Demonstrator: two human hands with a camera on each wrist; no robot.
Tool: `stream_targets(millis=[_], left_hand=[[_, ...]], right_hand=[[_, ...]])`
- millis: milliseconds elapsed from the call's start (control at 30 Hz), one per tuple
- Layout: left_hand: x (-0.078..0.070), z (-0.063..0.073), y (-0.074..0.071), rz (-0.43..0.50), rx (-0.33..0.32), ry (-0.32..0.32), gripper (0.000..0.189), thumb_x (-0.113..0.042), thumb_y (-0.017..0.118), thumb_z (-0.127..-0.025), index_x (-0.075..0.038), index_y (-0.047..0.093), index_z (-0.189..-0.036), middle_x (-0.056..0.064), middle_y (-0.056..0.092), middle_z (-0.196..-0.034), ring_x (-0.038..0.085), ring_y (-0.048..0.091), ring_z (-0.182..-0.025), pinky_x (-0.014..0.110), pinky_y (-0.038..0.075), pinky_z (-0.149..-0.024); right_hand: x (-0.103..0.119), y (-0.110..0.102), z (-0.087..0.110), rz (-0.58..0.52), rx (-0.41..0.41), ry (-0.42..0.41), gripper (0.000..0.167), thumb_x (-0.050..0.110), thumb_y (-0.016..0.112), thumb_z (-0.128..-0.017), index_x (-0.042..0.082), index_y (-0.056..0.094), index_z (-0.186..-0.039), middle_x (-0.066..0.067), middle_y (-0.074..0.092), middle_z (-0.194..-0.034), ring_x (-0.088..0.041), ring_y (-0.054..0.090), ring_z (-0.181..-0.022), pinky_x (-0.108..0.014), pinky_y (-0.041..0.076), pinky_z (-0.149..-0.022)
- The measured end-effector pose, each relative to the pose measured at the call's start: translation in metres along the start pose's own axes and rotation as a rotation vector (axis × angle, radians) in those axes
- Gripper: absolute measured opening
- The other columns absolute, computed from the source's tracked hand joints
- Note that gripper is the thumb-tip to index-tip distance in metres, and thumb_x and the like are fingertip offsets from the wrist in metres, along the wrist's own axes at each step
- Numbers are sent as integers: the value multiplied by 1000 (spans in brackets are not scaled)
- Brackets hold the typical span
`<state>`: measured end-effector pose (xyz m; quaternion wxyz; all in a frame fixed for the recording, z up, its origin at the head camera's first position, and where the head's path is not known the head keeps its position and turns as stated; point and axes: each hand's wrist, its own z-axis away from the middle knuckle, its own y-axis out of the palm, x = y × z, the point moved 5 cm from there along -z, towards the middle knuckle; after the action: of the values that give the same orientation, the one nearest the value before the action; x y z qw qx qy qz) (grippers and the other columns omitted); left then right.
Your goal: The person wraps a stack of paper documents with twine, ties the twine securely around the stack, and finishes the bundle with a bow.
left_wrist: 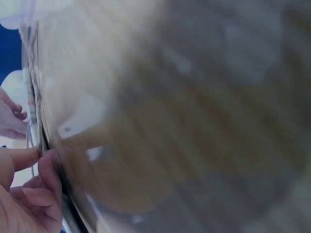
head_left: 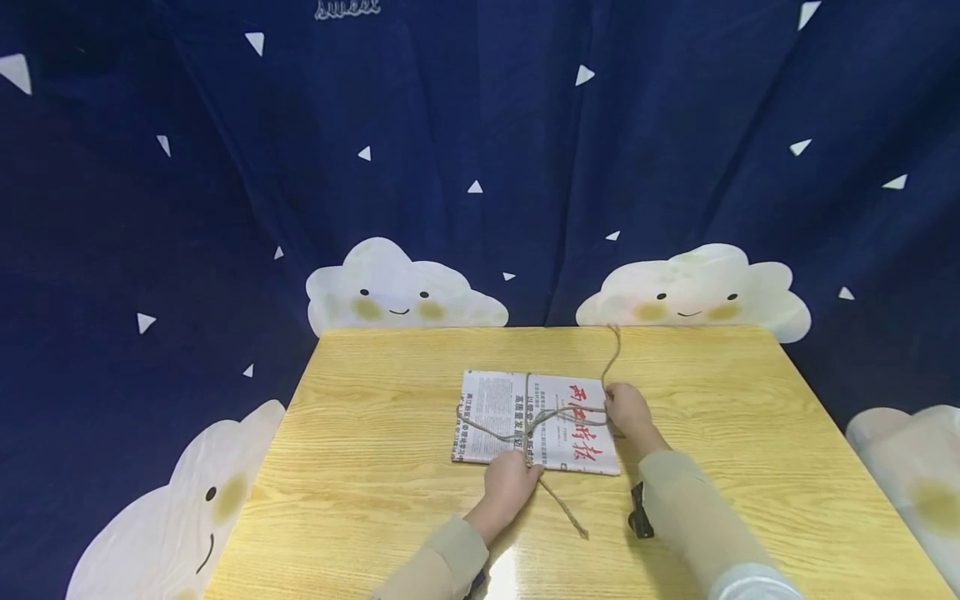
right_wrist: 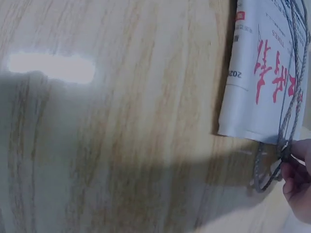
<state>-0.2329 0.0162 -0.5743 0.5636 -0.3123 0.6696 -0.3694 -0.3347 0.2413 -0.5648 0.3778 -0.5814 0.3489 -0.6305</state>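
Observation:
A folded newspaper (head_left: 491, 392) with red and black print lies flat on the table. Brown twine (head_left: 491, 432) crosses it lengthwise and widthwise, meeting near the middle. At the near edge my left hand (head_left: 512, 482) pinches the twine between thumb and finger; a loose end runs from there towards the front right. My right hand (head_left: 630, 412) holds twine just past the right edge, where two strands come together, and a free end trails to the back of the table. In the right wrist view a small loop of twine (right_wrist: 259, 170) hangs by the right fingertips.
The pale wooden table (head_left: 375, 375) reaches back to a dark blue curtain (head_left: 480, 125) printed with white clouds and triangles. A small black object (head_left: 640, 512) shows beside the right sleeve. Light glares off the tabletop near the front.

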Motion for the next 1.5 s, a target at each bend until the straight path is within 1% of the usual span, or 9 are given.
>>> stream_targets(millis=[100, 267, 467, 600, 733, 933, 1167, 1267, 1500], left_hand=[[-2, 4, 2, 17, -19, 0, 33, -19, 66, -78, -13, 47, -52, -4, 39, -44, 10, 35, -39, 22, 29, -34], [-2, 6, 3, 97, -10, 7, 34, -6, 61, -75, -14, 39, -49, -5, 36, -44, 9, 33, -38, 21, 28, -33], [1, 7, 6, 194, 47, -19, 34, -6, 58, -75, -15, 36, -51, -7, 30, -44, 7, 27, -37, 19, 26, -31], [3, 8, 7, 217, 85, -25, 33, -9, 58, -74, -17, 34, -52, -8, 29, -45, 6, 26, -36, 18, 24, -31], [5, 9, 6, 206, 122, -38, 35, -12, 58, -74, -17, 32, -51, -9, 27, -44, 6, 24, -36, 17, 21, -30], [10, 9, 0, 184, 188, -45, 34, -11, 58, -71, -18, 31, -51, -7, 28, -47, 8, 24, -38, 18, 20, -32], [17, 5, -7, 112, 224, -47, 32, -11, 57, -67, -17, 32, -48, -7, 27, -43, 9, 26, -38, 21, 23, -32], [18, 4, -8, 120, 226, -41, 31, -15, 60, -69, -17, 36, -49, -7, 30, -43, 9, 29, -37, 21, 26, -33], [11, 0, -8, 61, 51, -15, 39, -25, 60, -82, -13, 43, -49, -5, 38, -43, 9, 34, -36, 21, 28, -32]], right_hand=[[-2, 1, 1, 28, -13, 11, 31, 2, 51, -87, -7, 55, -116, -27, 58, -112, -44, 53, -105, -52, 44, -88], [-7, 1, 0, 93, -4, 82, 11, 6, 51, -83, 0, 60, -85, -19, 63, -86, -35, 60, -80, -47, 50, -66], [-14, 1, -3, 114, 41, 150, 16, 5, 45, -81, 0, 53, -69, -16, 58, -74, -29, 57, -67, -41, 49, -54], [-21, -9, -4, -138, -101, 201, 25, 3, 36, -83, -10, 56, -74, -22, 56, -72, -30, 53, -65, -36, 47, -53], [-30, -26, -1, -425, -252, 312, 33, 9, 33, -91, -15, 54, -101, -30, 56, -99, -39, 54, -89, -43, 50, -75], [-41, -43, 8, -741, -274, 429, 41, 12, 27, -96, -12, 39, -127, -27, 46, -124, -35, 47, -113, -36, 45, -94], [-53, -45, 17, -1230, -364, 570, 44, 2, 38, -95, -4, 23, -136, 2, 58, -77, -1, 60, -68, -17, 50, -81], [-53, -42, 15, -1174, -323, 493, 41, -3, 44, -92, -7, 29, -130, -3, 59, -81, -2, 59, -65, -18, 52, -75], [-22, -25, 1, -576, -100, 36, 33, 4, 47, -93, -9, 50, -123, -28, 53, -120, -24, 56, -94, -24, 49, -73]])
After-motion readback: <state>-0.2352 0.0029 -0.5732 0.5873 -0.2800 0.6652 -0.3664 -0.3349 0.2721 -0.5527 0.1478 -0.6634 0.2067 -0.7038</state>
